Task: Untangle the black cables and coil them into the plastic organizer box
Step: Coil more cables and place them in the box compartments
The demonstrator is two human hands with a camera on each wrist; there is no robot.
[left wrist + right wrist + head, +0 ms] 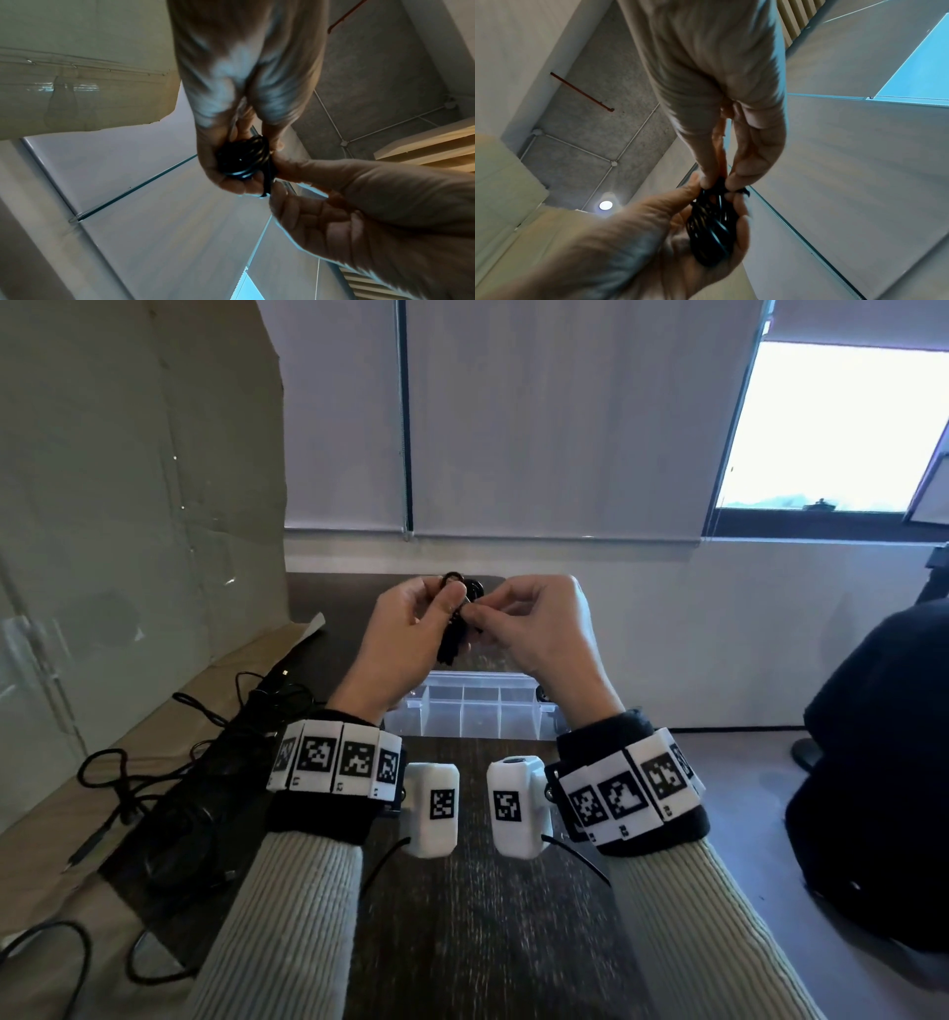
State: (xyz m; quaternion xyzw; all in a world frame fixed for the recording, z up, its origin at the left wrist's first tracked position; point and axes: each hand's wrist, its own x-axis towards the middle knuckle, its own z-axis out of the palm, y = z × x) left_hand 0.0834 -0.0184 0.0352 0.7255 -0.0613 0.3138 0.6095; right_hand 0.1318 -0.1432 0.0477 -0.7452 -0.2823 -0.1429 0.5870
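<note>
Held above the far end of the table (462, 891), over the organizer box (472, 711): a coiled cable (464, 608), gripped in the left hand (411, 634) and pinched at its right side by the right hand (539, 629). Placed on the table nearer than the hands, between the two wrists: that box, with its compartments in rows. Lay left of the box, along the table's left edge and spilling onto the cardboard (77, 814) beside it: a tangle of cables (169, 762). Stood upright behind that, at far left: more cardboard. Ran behind the table: a wall, with a window (832, 428) at upper right.
</note>
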